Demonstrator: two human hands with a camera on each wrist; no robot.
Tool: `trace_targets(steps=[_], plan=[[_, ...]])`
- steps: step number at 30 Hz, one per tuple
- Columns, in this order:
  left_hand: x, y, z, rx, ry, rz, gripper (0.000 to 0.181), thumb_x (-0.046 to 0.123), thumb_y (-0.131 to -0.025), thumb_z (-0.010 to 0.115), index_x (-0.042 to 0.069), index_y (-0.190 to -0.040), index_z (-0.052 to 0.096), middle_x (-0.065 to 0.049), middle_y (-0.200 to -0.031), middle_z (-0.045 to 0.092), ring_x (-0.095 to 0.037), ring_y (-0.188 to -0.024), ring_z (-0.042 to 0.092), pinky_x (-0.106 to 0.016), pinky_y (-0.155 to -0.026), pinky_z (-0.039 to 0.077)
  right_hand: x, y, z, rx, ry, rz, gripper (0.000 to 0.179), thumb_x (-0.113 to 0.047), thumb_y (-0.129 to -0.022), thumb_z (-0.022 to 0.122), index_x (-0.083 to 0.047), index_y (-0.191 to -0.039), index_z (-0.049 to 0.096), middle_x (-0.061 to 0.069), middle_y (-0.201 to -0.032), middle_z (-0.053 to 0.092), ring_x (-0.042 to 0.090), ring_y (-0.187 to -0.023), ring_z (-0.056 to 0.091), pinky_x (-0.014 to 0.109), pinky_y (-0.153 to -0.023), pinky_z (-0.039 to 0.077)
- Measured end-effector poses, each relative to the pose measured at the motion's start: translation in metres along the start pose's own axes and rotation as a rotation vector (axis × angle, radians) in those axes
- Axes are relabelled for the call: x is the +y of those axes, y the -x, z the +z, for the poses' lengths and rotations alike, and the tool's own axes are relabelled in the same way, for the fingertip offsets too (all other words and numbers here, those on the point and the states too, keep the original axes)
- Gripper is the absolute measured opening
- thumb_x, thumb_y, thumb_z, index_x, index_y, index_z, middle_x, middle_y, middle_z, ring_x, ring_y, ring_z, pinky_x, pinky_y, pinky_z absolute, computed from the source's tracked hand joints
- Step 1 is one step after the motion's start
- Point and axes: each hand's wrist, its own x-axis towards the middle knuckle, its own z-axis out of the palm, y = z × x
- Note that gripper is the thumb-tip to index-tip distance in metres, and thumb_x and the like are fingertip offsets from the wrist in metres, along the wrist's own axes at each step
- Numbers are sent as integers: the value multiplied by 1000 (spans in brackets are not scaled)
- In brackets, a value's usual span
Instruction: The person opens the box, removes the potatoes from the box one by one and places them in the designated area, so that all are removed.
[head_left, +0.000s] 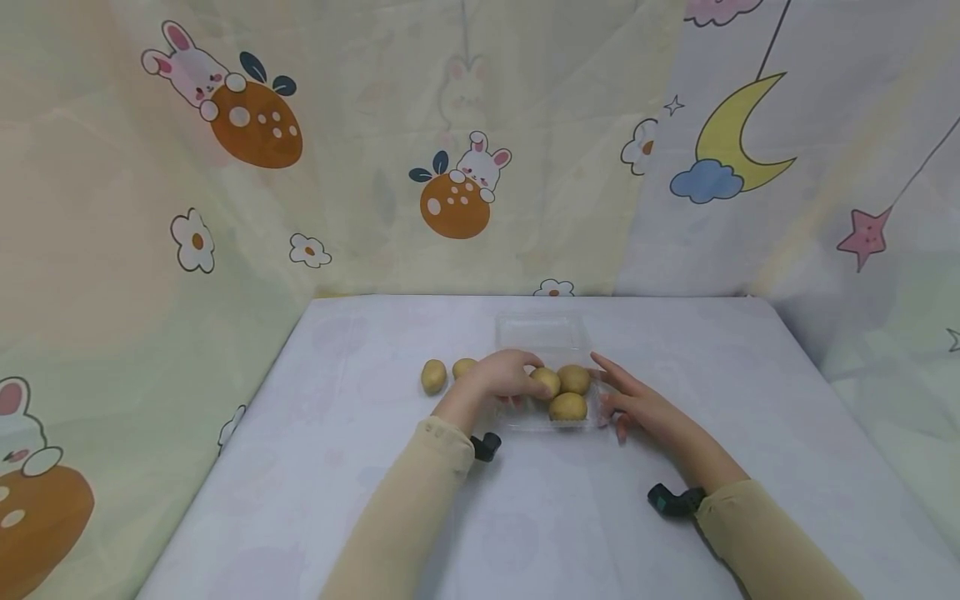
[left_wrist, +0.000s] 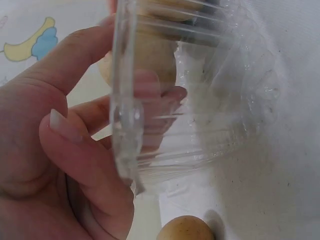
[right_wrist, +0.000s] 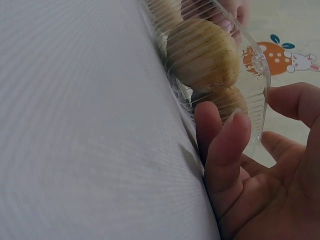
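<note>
A clear plastic clamshell box (head_left: 525, 423) stands on the table with its lid (head_left: 542, 330) tipped back, away from me. My left hand (head_left: 508, 375) reaches over the box's left side, its fingers gripping a potato (head_left: 547, 382) inside. Two more potatoes lie in the box, one at the back (head_left: 574, 379) and one at the front (head_left: 567, 407). Through the ribbed wall (right_wrist: 252, 85) in the right wrist view, potatoes show inside. My right hand (head_left: 647, 408) is at the box's right side, fingers spread and partly bent, with fingertips against the wall.
Left of the box, a potato (head_left: 433, 377) lies on the white tablecloth (head_left: 337, 450). Another potato (head_left: 463, 367) beside it is partly hidden by my left forearm. A printed curtain (head_left: 360, 167) hangs behind and at both sides of the table.
</note>
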Motion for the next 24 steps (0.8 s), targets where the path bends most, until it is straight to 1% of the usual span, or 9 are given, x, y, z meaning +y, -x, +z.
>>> trace_targets(steps=[3,8,12,19,24], plan=[[-1,2,-2,-3,17,15,57,45,-83,76,23,-133,60,-1,-123,62,-21,-70,69,-33,-60,53,1,0,-1,-4,5,-10,78,-15,-99,54,-37,-159,9,17,-165,10,21,-76,57,34,-52,54],[-2,5,-3,-12,45,35,57,44,-84,76,24,-134,59,-1,-119,63,-23,-75,69,-32,-60,53,1,-1,-1,4,14,-4,78,-15,-99,54,-36,-159,9,16,-165,11,22,-76,58,34,-53,54],[-2,6,-4,-14,60,50,56,44,-84,76,24,-134,58,0,-114,64,-26,-79,69,-32,-60,53,1,-1,-1,10,25,4,76,-18,-100,54,-38,-158,10,15,-165,11,22,-77,58,35,-54,55],[-4,9,-7,-7,87,71,57,47,-83,76,27,-133,58,3,-109,65,-26,-78,67,-32,-59,54,1,-1,0,11,28,8,75,-19,-100,54,-42,-157,11,14,-165,11,22,-77,58,35,-54,55],[-5,12,-10,-7,109,85,58,49,-83,76,29,-134,57,3,-107,67,-29,-83,68,-32,-62,55,0,-1,0,13,30,14,75,-19,-100,54,-42,-157,11,14,-165,12,23,-77,58,35,-54,55]])
